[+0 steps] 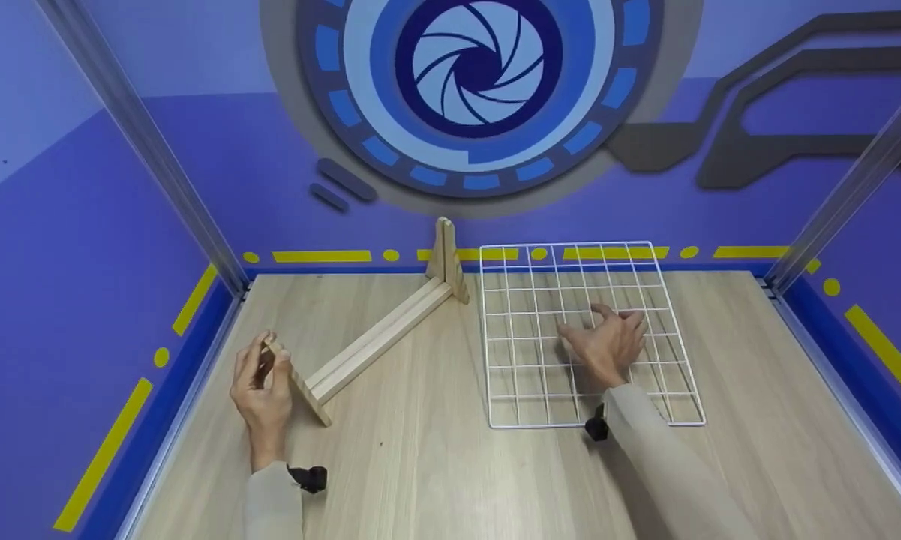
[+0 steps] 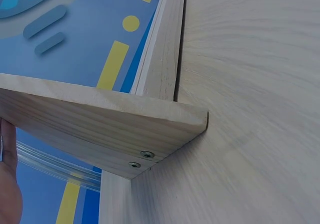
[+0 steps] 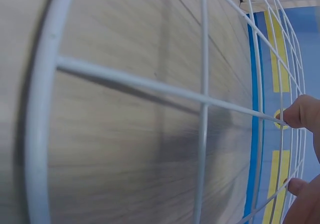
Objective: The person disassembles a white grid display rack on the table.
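Note:
A wooden stand (image 1: 379, 341) has two upright end boards joined by a long crossbar and sits left of centre. My left hand (image 1: 261, 390) grips the top of its near end board (image 2: 100, 119), thumb on one side and fingers on the other. Two screw heads (image 2: 147, 154) show on that board's outer face in the left wrist view. To the right is a white wire grid (image 1: 529, 365), its far edge overlapping the back wall in view. Over its middle, my right hand (image 1: 608, 345) holds the wires with curled fingers and thumb; some fingertips are hidden in the right wrist view.
The light wood tabletop (image 1: 420, 472) is bounded by a blue printed back wall (image 1: 217, 165) and side walls. Metal posts (image 1: 157, 165) rise at the back corners. Small black devices (image 1: 311, 478) are worn at both wrists.

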### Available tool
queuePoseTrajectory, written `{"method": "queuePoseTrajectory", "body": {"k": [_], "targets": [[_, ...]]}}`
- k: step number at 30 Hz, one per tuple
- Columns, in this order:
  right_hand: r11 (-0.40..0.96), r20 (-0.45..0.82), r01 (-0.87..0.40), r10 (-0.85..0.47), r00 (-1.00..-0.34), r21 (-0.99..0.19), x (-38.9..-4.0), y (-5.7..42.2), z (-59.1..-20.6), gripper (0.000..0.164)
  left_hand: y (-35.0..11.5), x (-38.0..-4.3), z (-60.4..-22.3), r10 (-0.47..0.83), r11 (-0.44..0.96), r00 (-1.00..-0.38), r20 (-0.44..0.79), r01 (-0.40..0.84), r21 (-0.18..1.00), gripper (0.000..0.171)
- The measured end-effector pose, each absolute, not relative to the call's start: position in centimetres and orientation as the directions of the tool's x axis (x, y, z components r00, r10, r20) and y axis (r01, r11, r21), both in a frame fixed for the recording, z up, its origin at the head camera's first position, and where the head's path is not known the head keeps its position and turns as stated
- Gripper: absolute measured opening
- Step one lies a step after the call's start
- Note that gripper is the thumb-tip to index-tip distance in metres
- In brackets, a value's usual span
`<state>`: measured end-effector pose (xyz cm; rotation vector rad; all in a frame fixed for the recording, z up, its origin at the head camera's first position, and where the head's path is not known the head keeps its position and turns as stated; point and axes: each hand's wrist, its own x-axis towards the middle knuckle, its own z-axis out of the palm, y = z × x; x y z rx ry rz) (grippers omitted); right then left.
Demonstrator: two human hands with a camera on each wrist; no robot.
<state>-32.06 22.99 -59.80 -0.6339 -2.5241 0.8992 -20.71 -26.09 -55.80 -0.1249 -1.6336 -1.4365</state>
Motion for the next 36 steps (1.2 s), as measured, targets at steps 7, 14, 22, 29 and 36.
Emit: {"method": "queuePoseTrajectory", "body": {"k": [7, 14, 22, 29, 36], "targets": [[0.690, 0.185, 0.296, 0.532, -0.826, -0.661, -32.2, 23.1, -60.1, 0.076, -26.1, -20.7, -55.7, -0.474, 0.305, -0.573, 0.668, 0.605, 0.735, 0.043], [0.699, 0.176, 0.300, 0.522, -0.835, -0.649, -32.3, 23.2, -60.1, 0.076, -26.2, -20.8, -55.6, -0.472, 0.301, -0.575, 0.669, 0.608, 0.735, 0.042], [0.700, 0.182, 0.281, 0.508, -0.842, -0.657, -32.4, 23.5, -60.6, 0.075, -26.3, -21.0, -55.9, -0.461, 0.305, -0.593, 0.660, 0.592, 0.746, 0.042], [0.680, 0.139, 0.315, 0.525, -0.840, -0.662, -32.2, 23.5, -61.2, 0.076, -27.5, -22.2, -58.3, -0.476, 0.305, -0.580, 0.661, 0.596, 0.743, 0.046], [0.666, 0.096, 0.350, 0.535, -0.839, -0.659, -32.0, 23.7, -61.5, 0.078, -27.7, -22.2, -58.7, -0.471, 0.299, -0.588, 0.657, 0.595, 0.746, 0.047]]}}
